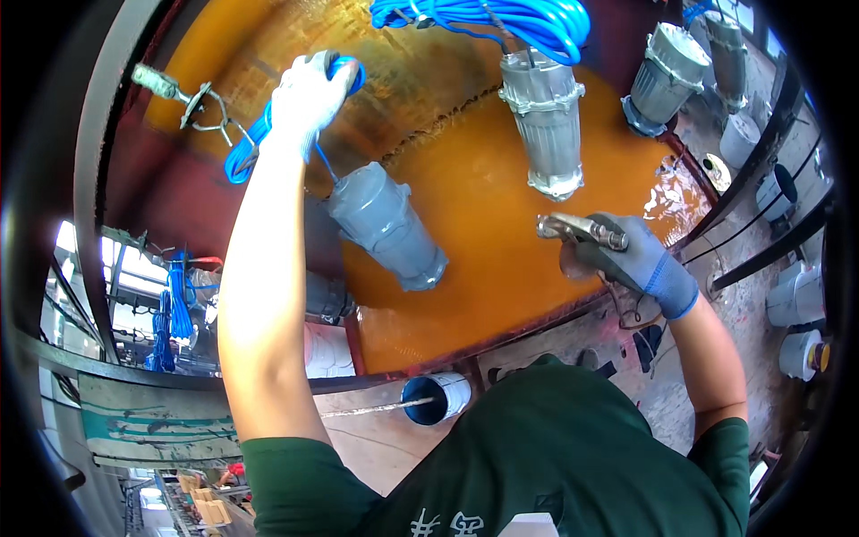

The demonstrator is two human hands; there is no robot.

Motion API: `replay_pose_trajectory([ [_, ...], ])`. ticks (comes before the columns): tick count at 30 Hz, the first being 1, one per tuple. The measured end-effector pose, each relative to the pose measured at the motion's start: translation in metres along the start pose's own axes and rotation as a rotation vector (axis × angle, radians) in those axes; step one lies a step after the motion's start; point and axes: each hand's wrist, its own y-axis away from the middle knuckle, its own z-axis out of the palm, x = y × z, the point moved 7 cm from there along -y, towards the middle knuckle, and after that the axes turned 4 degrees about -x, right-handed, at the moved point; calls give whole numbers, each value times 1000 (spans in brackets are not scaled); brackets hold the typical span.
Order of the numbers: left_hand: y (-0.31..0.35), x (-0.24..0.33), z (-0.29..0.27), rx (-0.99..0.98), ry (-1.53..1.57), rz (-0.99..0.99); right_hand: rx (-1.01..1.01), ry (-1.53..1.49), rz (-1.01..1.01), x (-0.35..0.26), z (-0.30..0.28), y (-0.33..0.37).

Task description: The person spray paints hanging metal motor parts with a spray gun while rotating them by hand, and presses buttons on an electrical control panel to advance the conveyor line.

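My left hand [304,100], in a white glove, is raised and closed around a coil of blue cable [246,161]. From that cable a grey submersible pump [386,228] hangs at a tilt, below and right of the hand. My right hand [646,258], in a grey-blue glove, grips a metal spray gun [583,231]. Its nozzle end points left, toward the hanging pump but apart from it. Farther back, a second grey pump [546,127] hangs upright under a thick bundle of blue cable [528,20].
An orange-coated booth [483,309] with a wet-looking surface lies behind the pumps. At upper left is a metal hook [208,107]. More pumps [667,76] hang at the right. A bucket [437,398] with a stick stands below the front edge; white pails [796,300] are at far right.
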Motion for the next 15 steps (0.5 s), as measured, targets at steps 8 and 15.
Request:
replay_pose_trajectory([
  [8, 44, 32, -34, 103, 69, 185, 6, 25, -193, -42, 11, 3],
  [15, 80, 44, -55, 146, 109, 307, 110, -89, -284, -27, 13, -18],
])
